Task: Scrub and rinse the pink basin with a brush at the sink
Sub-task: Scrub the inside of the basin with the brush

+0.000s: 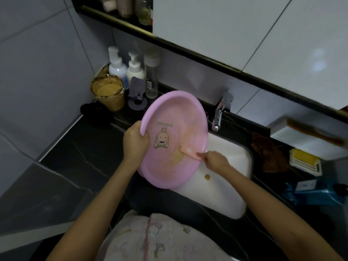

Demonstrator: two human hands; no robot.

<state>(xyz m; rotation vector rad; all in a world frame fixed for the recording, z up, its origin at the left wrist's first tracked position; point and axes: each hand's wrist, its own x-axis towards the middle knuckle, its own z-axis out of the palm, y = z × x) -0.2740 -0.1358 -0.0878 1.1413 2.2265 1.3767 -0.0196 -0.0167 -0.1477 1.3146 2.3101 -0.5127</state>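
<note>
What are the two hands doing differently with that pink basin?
The left hand grips the basin by its rim, holding it tilted over the sink; the right hand holds a pink tool instead. The left hand is at the basin's left edge; the right hand is at its lower right, the tool's tip on a yellowish smear. Both have fingers curled round something.

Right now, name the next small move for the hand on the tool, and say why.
Probably drag the flat pink tool in the right hand down through the yellowish smear toward the low rim. The left hand grips the round pink plastic basin tilted over the white sink, and the smear lies right at the tool's head.
</note>
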